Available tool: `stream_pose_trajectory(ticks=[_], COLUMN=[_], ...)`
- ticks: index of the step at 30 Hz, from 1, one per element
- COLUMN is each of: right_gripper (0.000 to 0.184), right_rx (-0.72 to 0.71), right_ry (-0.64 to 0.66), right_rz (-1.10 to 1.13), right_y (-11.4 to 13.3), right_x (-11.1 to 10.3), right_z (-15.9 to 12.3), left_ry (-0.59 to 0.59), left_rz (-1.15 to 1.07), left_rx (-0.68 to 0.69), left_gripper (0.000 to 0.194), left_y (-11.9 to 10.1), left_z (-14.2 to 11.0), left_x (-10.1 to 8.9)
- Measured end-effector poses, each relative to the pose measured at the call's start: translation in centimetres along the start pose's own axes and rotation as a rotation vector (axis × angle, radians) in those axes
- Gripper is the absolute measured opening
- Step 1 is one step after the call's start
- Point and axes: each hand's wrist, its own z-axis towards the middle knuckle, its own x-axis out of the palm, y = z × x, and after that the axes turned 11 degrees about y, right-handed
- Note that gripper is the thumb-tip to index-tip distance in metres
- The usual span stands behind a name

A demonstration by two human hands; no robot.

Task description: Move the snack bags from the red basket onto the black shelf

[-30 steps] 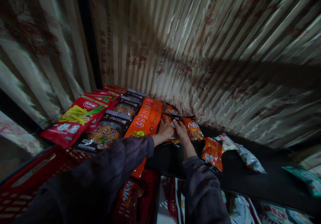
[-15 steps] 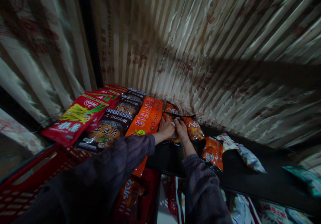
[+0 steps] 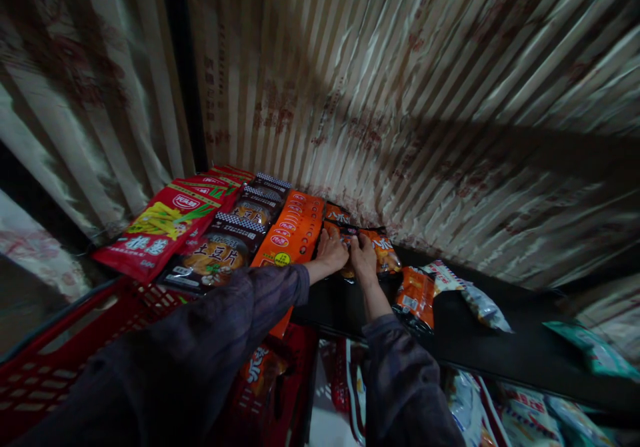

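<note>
My left hand (image 3: 332,253) and my right hand (image 3: 363,257) are close together over the black shelf (image 3: 490,357). Between them, partly hidden, is an orange-and-black snack bag (image 3: 349,272), its sides gripped by fingers that are curled and partly out of sight. A similar snack bag (image 3: 384,255) lies against the right hand's outer side, and one more of its kind (image 3: 337,213) shows behind, near the curtain. Left of my left hand runs a row of overlapping flat orange packets (image 3: 290,232), partly covered by my forearm.
Dark potato-chip bags (image 3: 213,257) and red snack bags (image 3: 160,223) lie farther left. To the right are an orange bag (image 3: 416,295), a silvery bag (image 3: 485,307) and a green bag (image 3: 595,348). Below stands a red basket (image 3: 107,323). A pleated curtain (image 3: 350,93) hangs behind.
The view has shifted slightly, so the things on the right sit a little farther left and higher. Both hands stay at the same snack bag, with hardly any movement.
</note>
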Motion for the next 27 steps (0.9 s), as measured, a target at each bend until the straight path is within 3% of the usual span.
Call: stream_pose_trajectory(ticks=[4,8,12,15,18,21,23,24,27], right_gripper=[0.051,0.049,0.046,0.039,0.03,0.016,0.006,0.006,0.01], right_rx=[-0.063,-0.231,-0.295,-0.25,-0.09,0.259,0.524,0.623,0.683], right_ry=[-0.046,-0.092,-0.049,0.045,0.165,0.281,0.434,0.536,0.656], right_rz=[-0.016,0.075,0.223,0.329,0.506,0.9,1.081,1.14,1.24], right_y=[0.7,1.4,2.0,2.3,3.1,4.8,6.3,7.1,9.1], right_x=[-0.4,-0.5,0.2,2.3,5.9,10.3,12.7,13.6,14.4], right_z=[-2.0,-6.1,-12.8,-18.8,-25.0,-30.8,-34.2,-35.9,-40.4], left_ry=[-0.029,-0.043,-0.038,-0.022,-0.021,-0.136,-0.168,-0.159,-0.172], left_rz=[0.015,-0.005,-0.09,-0.181,-0.379,-0.841,-1.276,-1.392,-1.541], left_rx=[0.057,0.202,0.342,0.34,0.268,0.023,-0.184,-0.228,-0.282], left_gripper=[0.057,0.042,0.034,0.031,0.025,0.025,0.025,0.025,0.024], left_y=[-0.1,0.7,3.1,6.6,10.7,13.7,14.7,15.1,16.1], left_z=[-1.1,-3.8,-9.3,-14.7,-19.5,-22.5,-23.3,-23.4,-23.4], left_x=[0.0,-0.1,-0.7,-0.8,-0.2,0.9,1.1,1.0,-0.5])
